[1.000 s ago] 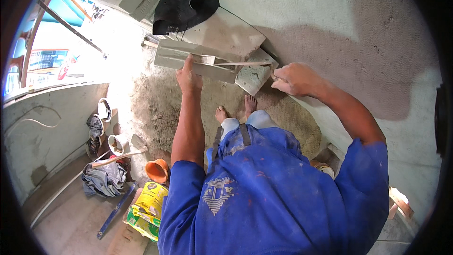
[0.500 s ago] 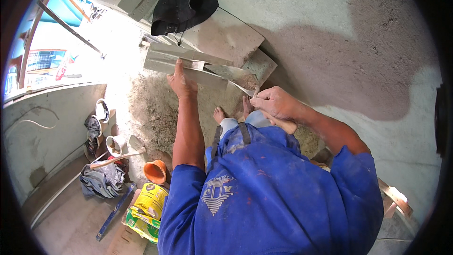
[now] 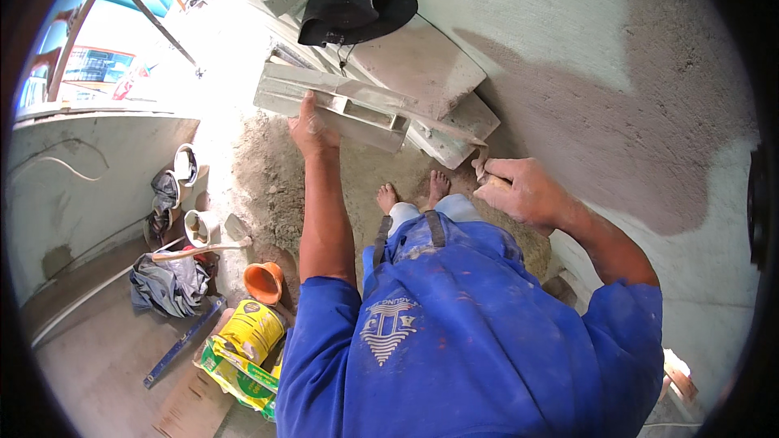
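Observation:
My left hand [image 3: 315, 131] is closed on the handle of a long grey plastering float [image 3: 280, 96], held out in front of me at a slight tilt. In my right hand [image 3: 531, 195] is the wooden handle of a trowel [image 3: 446, 126]. Its narrow-looking blade is seen nearly edge-on and reaches left along the far side of the float. Whether blade and float touch, I cannot tell. The fingers of my left hand are partly hidden beneath the float.
A black hat [image 3: 357, 8] lies on pale slabs [image 3: 422, 57] ahead. The right wall [image 3: 649, 138] has a dark damp plaster patch. At left are white buckets [image 3: 200, 229], an orange pot [image 3: 264, 282], a yellow package [image 3: 252, 331], a blue level [image 3: 182, 342] and rough mortar [image 3: 268, 170].
The trowel has turned from showing its broad, mortar-smeared blade to nearly edge-on. My right hand has moved right and a little down; the float's right end is now more exposed.

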{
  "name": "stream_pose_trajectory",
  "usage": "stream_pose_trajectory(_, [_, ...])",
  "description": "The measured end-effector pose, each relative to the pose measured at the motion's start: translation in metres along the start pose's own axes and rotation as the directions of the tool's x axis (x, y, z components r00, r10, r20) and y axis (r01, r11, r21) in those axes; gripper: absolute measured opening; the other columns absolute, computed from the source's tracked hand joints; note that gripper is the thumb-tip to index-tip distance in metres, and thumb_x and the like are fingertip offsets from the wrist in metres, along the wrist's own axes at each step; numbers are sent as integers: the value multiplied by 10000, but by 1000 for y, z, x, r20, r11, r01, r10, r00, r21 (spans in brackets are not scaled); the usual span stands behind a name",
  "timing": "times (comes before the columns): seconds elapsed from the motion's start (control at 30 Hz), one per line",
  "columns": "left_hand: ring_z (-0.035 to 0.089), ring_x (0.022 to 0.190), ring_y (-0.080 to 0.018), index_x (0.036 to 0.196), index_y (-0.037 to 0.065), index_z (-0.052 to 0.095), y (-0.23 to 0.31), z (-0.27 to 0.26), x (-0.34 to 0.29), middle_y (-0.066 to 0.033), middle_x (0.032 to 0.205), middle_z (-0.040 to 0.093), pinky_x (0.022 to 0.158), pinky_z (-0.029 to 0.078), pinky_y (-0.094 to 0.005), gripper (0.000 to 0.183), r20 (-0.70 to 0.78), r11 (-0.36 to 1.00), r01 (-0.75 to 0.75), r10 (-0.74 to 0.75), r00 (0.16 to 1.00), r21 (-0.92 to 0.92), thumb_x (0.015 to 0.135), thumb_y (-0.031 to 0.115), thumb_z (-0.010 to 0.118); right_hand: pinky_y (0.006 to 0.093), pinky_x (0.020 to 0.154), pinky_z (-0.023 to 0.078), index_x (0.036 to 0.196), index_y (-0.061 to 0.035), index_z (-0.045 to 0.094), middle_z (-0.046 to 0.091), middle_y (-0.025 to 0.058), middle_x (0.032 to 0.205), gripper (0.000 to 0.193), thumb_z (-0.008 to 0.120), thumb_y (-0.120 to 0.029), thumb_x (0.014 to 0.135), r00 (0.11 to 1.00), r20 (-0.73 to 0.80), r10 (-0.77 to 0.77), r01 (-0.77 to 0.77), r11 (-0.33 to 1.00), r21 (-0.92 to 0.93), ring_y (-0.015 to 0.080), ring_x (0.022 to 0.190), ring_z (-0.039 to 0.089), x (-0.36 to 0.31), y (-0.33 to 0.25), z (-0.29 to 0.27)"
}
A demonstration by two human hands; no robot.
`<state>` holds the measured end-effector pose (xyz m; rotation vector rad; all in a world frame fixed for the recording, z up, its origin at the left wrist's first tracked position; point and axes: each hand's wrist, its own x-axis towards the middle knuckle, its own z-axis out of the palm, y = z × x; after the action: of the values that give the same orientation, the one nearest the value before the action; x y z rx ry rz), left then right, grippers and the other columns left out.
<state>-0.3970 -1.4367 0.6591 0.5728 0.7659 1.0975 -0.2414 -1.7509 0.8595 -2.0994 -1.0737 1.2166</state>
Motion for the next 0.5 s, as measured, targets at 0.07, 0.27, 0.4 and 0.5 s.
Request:
stream_pose_trajectory(0.07, [657,1090,-281,1308,-7,536,4,-3,-3,-127,1211,650,968,544,-432,414,26,1000,-12,12,1000,-19,928,38,695,458,714,495,898,20,644,659,245,823,360,685,-337,920,998,50,-41,46,995,-92,422,767,641,3,-8,2])
stream_pose_trajectory(0.27, [665,1029,-234,1248,-8,567,29,-2,-22,-108,1148,666,893,551,-406,333,-30,997,-72,72,997,10,940,35,687,488,719,493,861,13,643,661,262,837,374,684,-353,924,989,98,-110,127,974,-186,455,820,652,25,-17,32])
stream_pose_trajectory(0.4, [675,949,-223,1184,-36,592,41,-20,-25,-115,1085,678,844,570,-392,254,-215,968,-248,236,948,-32,955,37,675,422,684,483,841,25,633,629,212,776,339,680,-296,937,987,46,-153,152,988,20,327,737,621,39,-25,82])
stream_pose_trajectory(0.5, [677,907,-223,1148,-48,603,57,-36,-22,-122,1054,683,815,581,-381,213,-337,961,-277,256,906,-15,965,41,666,357,646,459,844,47,630,586,102,722,303,682,-228,960,982,30,-188,174,951,256,136,709,557,51,-27,118])
